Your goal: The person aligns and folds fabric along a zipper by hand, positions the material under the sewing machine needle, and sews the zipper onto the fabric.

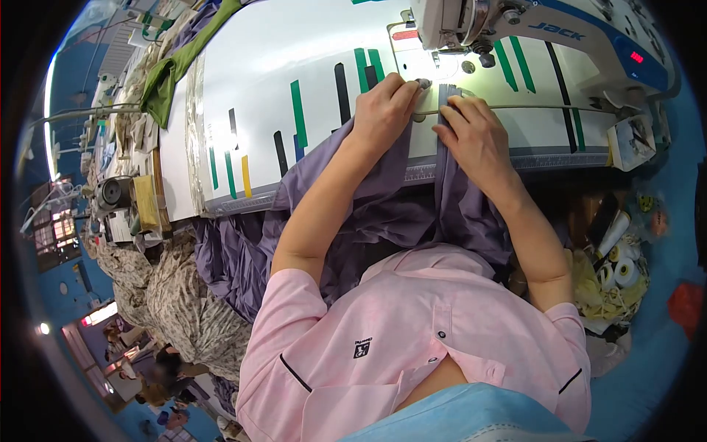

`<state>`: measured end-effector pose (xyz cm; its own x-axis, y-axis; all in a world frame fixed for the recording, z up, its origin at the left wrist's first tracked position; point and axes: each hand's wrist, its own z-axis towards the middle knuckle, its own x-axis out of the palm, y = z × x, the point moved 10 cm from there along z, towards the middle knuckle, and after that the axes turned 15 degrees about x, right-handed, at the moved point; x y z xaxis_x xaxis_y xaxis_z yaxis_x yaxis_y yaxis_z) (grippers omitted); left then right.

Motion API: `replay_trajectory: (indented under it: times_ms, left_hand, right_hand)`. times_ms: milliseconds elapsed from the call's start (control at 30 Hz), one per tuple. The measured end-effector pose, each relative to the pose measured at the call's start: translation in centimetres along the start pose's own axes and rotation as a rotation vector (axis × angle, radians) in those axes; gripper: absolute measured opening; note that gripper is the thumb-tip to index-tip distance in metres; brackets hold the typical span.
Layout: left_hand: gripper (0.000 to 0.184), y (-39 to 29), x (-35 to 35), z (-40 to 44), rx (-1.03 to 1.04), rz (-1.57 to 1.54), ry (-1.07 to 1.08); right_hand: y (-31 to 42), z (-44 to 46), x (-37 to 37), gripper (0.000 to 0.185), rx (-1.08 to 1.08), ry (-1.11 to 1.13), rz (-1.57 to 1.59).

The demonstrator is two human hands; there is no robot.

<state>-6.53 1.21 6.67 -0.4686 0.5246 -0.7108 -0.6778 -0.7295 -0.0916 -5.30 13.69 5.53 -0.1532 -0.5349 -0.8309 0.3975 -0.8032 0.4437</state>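
Purple fabric (383, 158) hangs over the front edge of the white sewing table, its upper end below the sewing machine's needle area (436, 62). My left hand (384, 110) is closed at the upper left of this fabric, fingers pinched together. A small grey piece (423, 84) shows at its fingertips; I cannot tell what it is. My right hand (477, 136) has its fingers bent over a narrow folded strip of the purple fabric (445, 99), gripping its right side. The two hands are slightly apart, with the strip's end between them.
The sewing machine (560, 37) arches over the table's right side. Coloured tape strips (297, 110) and a ruler (545, 160) mark the tabletop (250, 66). A green cloth (162, 85) lies far left. Camouflage fabric (180, 287) is heaped at left, thread spools (626, 272) at right.
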Motion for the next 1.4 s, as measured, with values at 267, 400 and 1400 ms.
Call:
replay_trajectory:
  times_ms: [267,400,1400]
  left_hand:
    - [0.03,-4.5,0.7,0.3,0.493,0.085,0.199]
    - [0.027,-5.3,1.2,0.1,0.526,0.025,0.265]
    - [0.024,-1.2,2.5,0.4,0.223,-0.277,0.301]
  right_hand:
    - [-1.1,-0.9,0.3,0.038,-0.004,-0.006,0.044]
    - [-1.4,-1.0,0.3,0.038,-0.006,-0.005,0.075]
    - [-1.6,-1.0,0.4,0.038,-0.013,0.022,0.1]
